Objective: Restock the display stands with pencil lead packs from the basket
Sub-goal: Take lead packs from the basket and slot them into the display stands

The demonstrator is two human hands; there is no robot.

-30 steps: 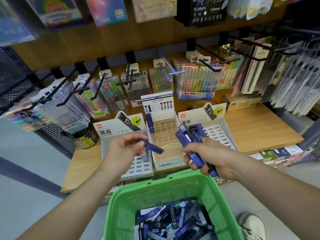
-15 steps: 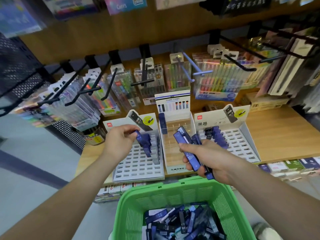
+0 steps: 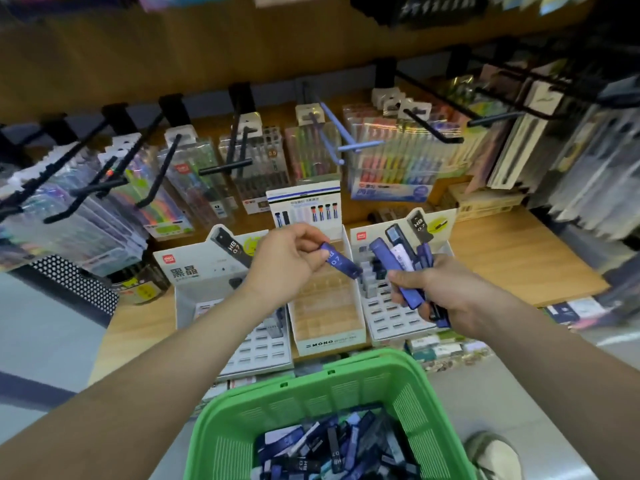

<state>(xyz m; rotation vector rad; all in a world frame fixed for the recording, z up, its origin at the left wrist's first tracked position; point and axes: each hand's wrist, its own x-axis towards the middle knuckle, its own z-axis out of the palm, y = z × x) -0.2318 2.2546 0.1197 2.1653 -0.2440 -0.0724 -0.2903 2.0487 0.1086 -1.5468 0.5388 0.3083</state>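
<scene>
Head view: left hand (image 3: pixel 287 265) has its fingers curled, with thumb and fingertips pinching a single pack (image 3: pixel 341 264) by its upper end. The pack is dark blue, marked 0.7 and tilted, with its free end pointing down and right. It hangs in the air over the MONO stand (image 3: pixel 325 341) and sits in no slot. The free end is close to the other hand's load; can't tell if they touch.

Right hand (image 3: pixel 446 292) is closed in a fist round a bundle of packs (image 3: pixel 398 268) — mostly dark blue, one pale, fanned out above the knuckles. The bundle sits over the right stand (image 3: pixel 391 317), where a few packs stand in the upper-left slots.

Left stand (image 3: pixel 194 271) is partly hidden behind the left forearm, with a few grey packs visible in its right-hand slots. All three stands sit side by side on the wooden shelf (image 3: pixel 512 258), under hooks (image 3: pixel 221 168) carrying pen sets.

Green basket (image 3: pixel 311 375) is bottom centre, in front of and below the shelf edge, with a heap of packs (image 3: pixel 332 448) lying loose inside. A shoe (image 3: pixel 495 452) is just right of the basket.
</scene>
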